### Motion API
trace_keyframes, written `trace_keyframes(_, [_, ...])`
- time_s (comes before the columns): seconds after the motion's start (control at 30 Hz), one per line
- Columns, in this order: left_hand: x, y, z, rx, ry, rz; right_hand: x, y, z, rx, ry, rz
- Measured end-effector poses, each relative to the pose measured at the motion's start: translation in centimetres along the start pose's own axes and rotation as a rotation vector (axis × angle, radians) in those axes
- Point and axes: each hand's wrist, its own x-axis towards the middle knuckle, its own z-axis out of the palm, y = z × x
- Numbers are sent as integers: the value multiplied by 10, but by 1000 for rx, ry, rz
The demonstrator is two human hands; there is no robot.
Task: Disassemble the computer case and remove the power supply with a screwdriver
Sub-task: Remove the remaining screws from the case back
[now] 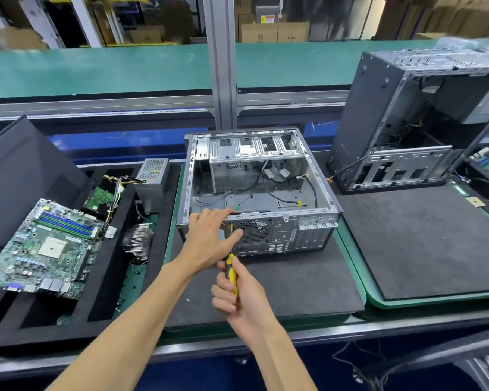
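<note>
An open grey computer case point(283, 235) lies on its side on a dark foam mat, rear panel with fan grille toward me. Its inside holds loose cables and a drive cage. My left hand point(206, 241) rests on the top edge of the rear panel beside the fan grille, fingers stretched out. My right hand point(246, 300) grips a yellow-and-black screwdriver point(232, 273). Its shaft points up at the rear panel and passes between my left thumb and fingers. A grey power supply point(153, 176) with bundled wires stands in the black tray left of the case.
A green motherboard point(45, 244) and a finned heatsink point(139, 241) lie in the left tray, and a black side panel point(20, 170) leans behind them. A second stripped case point(401, 122) stands upright at back right, behind another foam mat point(421, 235). A green conveyor runs behind.
</note>
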Motion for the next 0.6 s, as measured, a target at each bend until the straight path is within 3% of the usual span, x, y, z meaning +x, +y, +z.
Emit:
trace_keyframes(0.17, [-1,-2,1,33,1,14,0,-6,-2,48,-60,92])
trace_keyframes(0.33, [-1,1,2,20,39,3,1,2,0,102,-54,56])
trace_keyframes(0.4, [-1,0,2,18,39,7,5,6,2,-46,51,-4])
trace_keyframes(0.5, [-1,2,1,13,25,1,14,17,-2,-590,293,-270])
trace_keyframes(0.6, [-2,3,0,25,24,3,15,27,-4,-631,313,-333])
